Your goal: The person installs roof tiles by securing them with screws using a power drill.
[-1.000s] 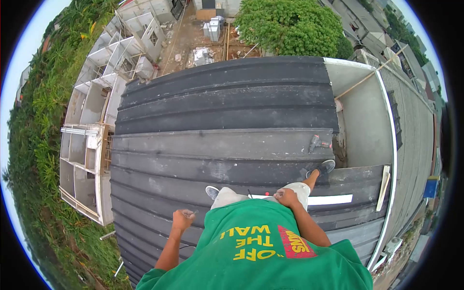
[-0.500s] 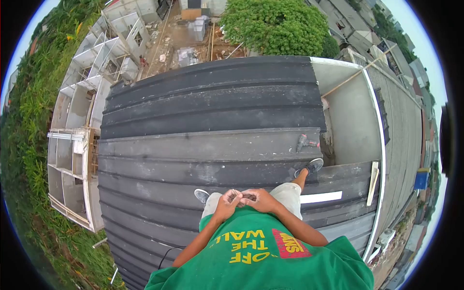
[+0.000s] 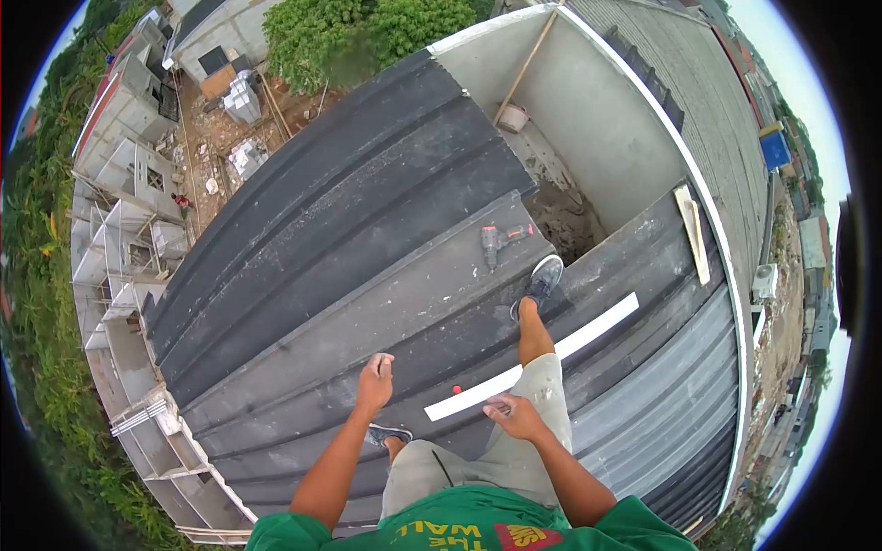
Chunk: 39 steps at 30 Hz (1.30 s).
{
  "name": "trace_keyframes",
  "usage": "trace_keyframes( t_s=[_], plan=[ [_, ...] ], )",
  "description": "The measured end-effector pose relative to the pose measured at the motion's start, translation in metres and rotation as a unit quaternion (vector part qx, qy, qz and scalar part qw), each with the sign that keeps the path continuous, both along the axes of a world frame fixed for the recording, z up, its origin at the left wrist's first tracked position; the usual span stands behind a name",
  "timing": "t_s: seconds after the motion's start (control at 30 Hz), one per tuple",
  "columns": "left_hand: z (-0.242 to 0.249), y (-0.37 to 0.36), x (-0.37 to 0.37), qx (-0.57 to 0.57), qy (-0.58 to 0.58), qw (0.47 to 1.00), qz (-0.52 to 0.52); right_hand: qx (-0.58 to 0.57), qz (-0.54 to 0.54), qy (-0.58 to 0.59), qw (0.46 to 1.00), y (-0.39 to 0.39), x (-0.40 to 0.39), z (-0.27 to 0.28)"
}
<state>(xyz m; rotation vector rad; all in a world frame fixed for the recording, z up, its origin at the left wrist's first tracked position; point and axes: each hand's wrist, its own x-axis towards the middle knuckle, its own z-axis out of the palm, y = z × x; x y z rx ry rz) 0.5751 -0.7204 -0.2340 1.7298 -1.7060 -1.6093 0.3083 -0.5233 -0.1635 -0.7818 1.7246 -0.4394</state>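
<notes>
My left hand [image 3: 375,381] is held above the dark corrugated roof sheets [image 3: 358,312], fingers curled against the thumb. Whatever may be inside it is hidden. Near my right thigh, my right hand [image 3: 516,415] hangs by a long white strip [image 3: 588,340]. Its fingers are loosely bent and apart, with nothing visible between them. A small red round thing [image 3: 457,389] shows beside the strip's left part; its kind is too small to tell. Farther up, a grey and red cordless drill [image 3: 496,241] lies on the roof next to my right shoe [image 3: 544,280].
Beyond the drill, the roofing stops at an opening [image 3: 560,216] over a walled room, with a bucket [image 3: 514,116] inside. Wooden strips [image 3: 691,234] lie near the white wall top [image 3: 721,239] at right. The roof's left edge drops toward unfinished walls [image 3: 138,358].
My hands were together at my waist; now they are apart, the left farther forward. The view has turned toward the right. The small red thing has come into sight.
</notes>
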Motion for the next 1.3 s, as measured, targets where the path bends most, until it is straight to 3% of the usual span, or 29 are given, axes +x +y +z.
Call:
trace_keyframes(
  t_s=[0.13, 0.2, 0.3, 0.43, 0.6, 0.67, 0.77, 1.03, 1.1, 1.17, 1.23, 1.27, 1.3],
  plan=[
    [-0.142, -0.089, -0.12, -0.042, -0.034, 0.995, -0.081, 0.001, -0.029, 0.029, 0.999, -0.031, -0.107, -0.081],
    [-0.206, -0.126, -0.183, -0.097, -0.057, 0.988, -0.102, -0.054, 0.056, 0.146, 0.986, -0.073, -0.169, -0.124],
    [-0.292, -0.171, -0.269, -0.155, -0.086, 0.981, -0.083, -0.078, 0.121, 0.227, 0.963, -0.136, -0.254, -0.209],
    [-0.386, -0.208, -0.355, -0.217, -0.147, 0.965, 0.003, -0.1, 0.229, 0.297, 0.922, -0.227, -0.328, -0.313],
    [-0.459, -0.258, -0.422, -0.263, -0.16, 0.951, 0.029, -0.064, 0.306, 0.346, 0.885, -0.301, -0.358, -0.4],
    [-0.48, -0.274, -0.435, -0.272, -0.166, 0.947, 0.039, -0.095, 0.373, 0.396, 0.833, -0.315, -0.36, -0.421],
    [-0.495, -0.28, -0.442, -0.227, -0.184, 0.955, 0.056, -0.077, 0.427, 0.405, 0.805, -0.332, -0.368, -0.446],
    [-0.495, -0.284, -0.438, -0.257, -0.156, 0.952, 0.056, -0.039, 0.493, 0.377, 0.783, -0.371, -0.369, -0.46],
    [-0.498, -0.283, -0.437, -0.27, -0.14, 0.95, 0.064, 0.025, 0.48, 0.291, 0.827, -0.377, -0.371, -0.455],
    [-0.5, -0.281, -0.437, -0.314, -0.106, 0.94, 0.087, 0.041, 0.482, 0.277, 0.83, -0.373, -0.373, -0.452],
    [-0.493, -0.272, -0.436, -0.272, -0.083, 0.952, 0.116, 0.062, 0.479, 0.262, 0.836, -0.356, -0.373, -0.435],
    [-0.487, -0.275, -0.434, -0.238, -0.067, 0.958, 0.144, 0.078, 0.434, 0.248, 0.863, -0.349, -0.372, -0.423],
    [-0.495, -0.277, -0.429, -0.296, -0.016, 0.933, 0.202, 0.089, 0.388, 0.233, 0.888, -0.343, -0.37, -0.409]
  ],
)
